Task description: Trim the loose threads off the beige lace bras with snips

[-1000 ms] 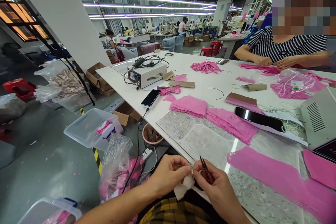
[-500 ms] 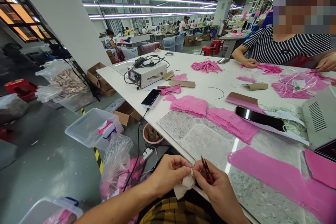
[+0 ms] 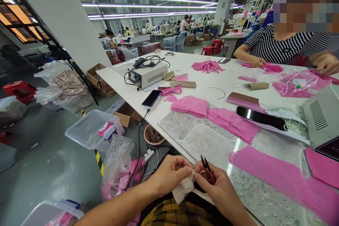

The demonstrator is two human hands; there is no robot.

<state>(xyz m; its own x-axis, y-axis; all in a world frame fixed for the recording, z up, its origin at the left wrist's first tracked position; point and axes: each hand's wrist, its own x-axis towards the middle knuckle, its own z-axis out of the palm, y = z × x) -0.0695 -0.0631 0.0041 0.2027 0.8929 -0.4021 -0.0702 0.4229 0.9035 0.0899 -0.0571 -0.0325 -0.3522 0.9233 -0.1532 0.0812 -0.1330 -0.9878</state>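
Over my lap at the table's near edge, my left hand (image 3: 173,173) pinches a small piece of cream fabric (image 3: 182,190), which hangs below the fingers. Close beside it, my right hand (image 3: 215,182) has thumb and forefinger pressed together at the fabric's upper edge. That hand also keeps a pair of thread snips (image 3: 208,170) in its palm, with red-brown handles and dark blades pointing up. The fingers hide part of the fabric. On the table ahead lie two stacks of pink lace pieces (image 3: 190,106) and a long pink strip (image 3: 267,169).
A grey control box (image 3: 149,75) with cables and a charging phone (image 3: 151,99) stand on the white table (image 3: 196,88). Another black phone (image 3: 262,118) lies to the right. Across the table, a person in a striped top (image 3: 284,44) handles pink strips. Clear bins (image 3: 92,129) stand on the floor at left.
The cream fabric has shifted slightly left and hangs lower. The snips in my right hand have tilted a little left. The person across has moved both hands slightly.
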